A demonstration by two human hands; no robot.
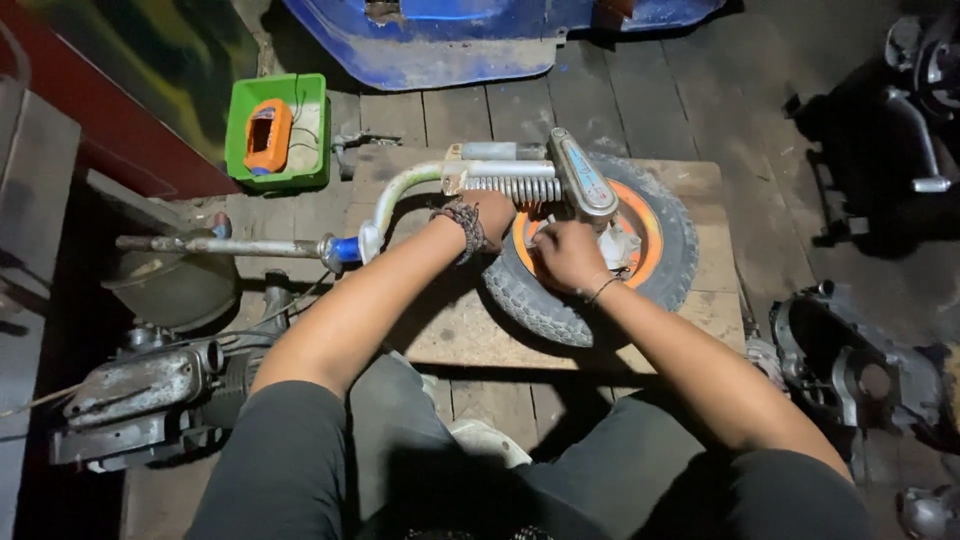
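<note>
Head view: left hand [490,215] wrapped around coil spring [515,187] (fork arm above wheel). Right hand [568,255] fingers curled on orange rim [648,225]; grip contents unclear. Wheel [590,255] lies flat on wooden board [690,185].

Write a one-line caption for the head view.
Left hand grips fork spring; right hand on orange wheel rim.

Dim scene; light falls from above onto the centre, bright on the wooden board [690,190]. Left and right edges sink into deep shadow. Focus sharp, slight wide-angle stretch at the edges.
</note>
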